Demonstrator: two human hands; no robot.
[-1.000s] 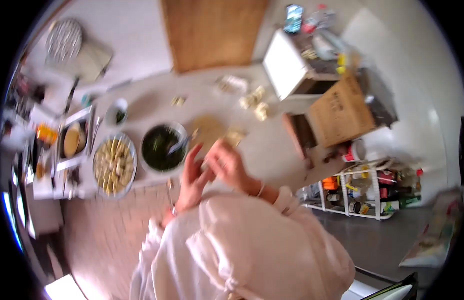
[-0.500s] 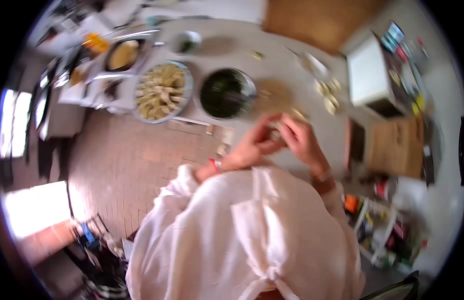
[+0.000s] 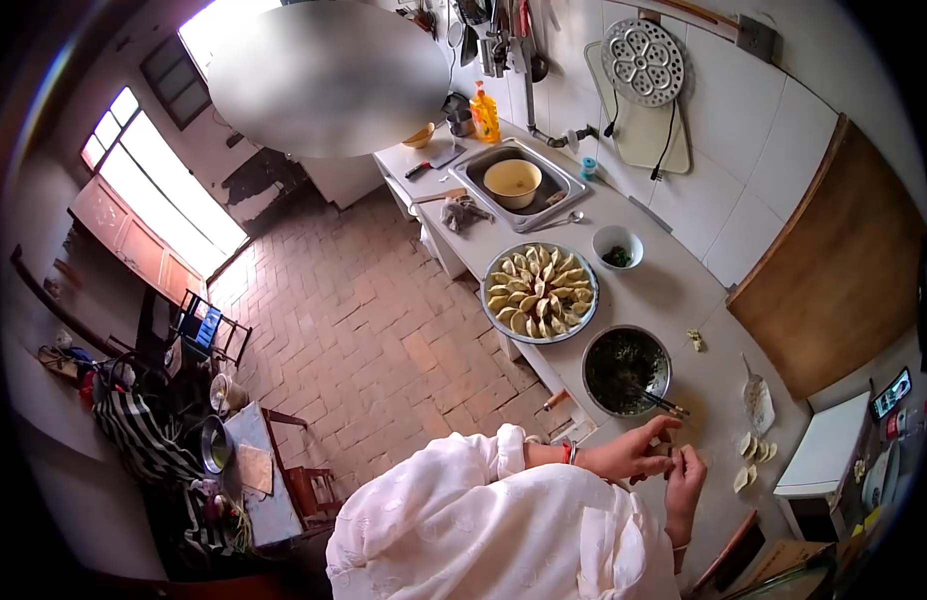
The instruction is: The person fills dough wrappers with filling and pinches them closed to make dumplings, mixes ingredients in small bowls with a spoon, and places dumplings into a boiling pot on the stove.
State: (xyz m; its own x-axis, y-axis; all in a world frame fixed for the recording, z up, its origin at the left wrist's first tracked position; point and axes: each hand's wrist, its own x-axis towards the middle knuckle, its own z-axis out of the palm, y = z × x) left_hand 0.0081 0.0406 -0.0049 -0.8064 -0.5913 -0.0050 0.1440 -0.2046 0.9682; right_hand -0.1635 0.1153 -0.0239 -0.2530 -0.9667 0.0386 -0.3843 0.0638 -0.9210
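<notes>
My left hand [image 3: 634,452], with a red band at its wrist, and my right hand [image 3: 686,488] meet over the counter edge. Their fingers are closed together on a small dumpling, mostly hidden by the fingers. Just beyond them stands a metal bowl [image 3: 609,372] of chopped green filling, with chopsticks [image 3: 664,402] resting in it. A round tray [image 3: 492,312] full of folded dumplings [image 3: 540,290] lies farther left. To the right of my hands are several round dough wrappers [image 3: 754,450] and a clear scoop [image 3: 757,400] with white flour.
A small white bowl [image 3: 618,248] with greens stands behind the tray. Farther off are a sink [image 3: 474,180] with a yellow basin [image 3: 512,183], a knife [image 3: 434,163] and a cloth [image 3: 462,213]. A wooden board [image 3: 834,270] leans at the wall; a white box [image 3: 822,452] stands right.
My view has swung left and up, so the sink, wall and doorway now show and my hands appear lower right. The hands stay together at the dumpling.
</notes>
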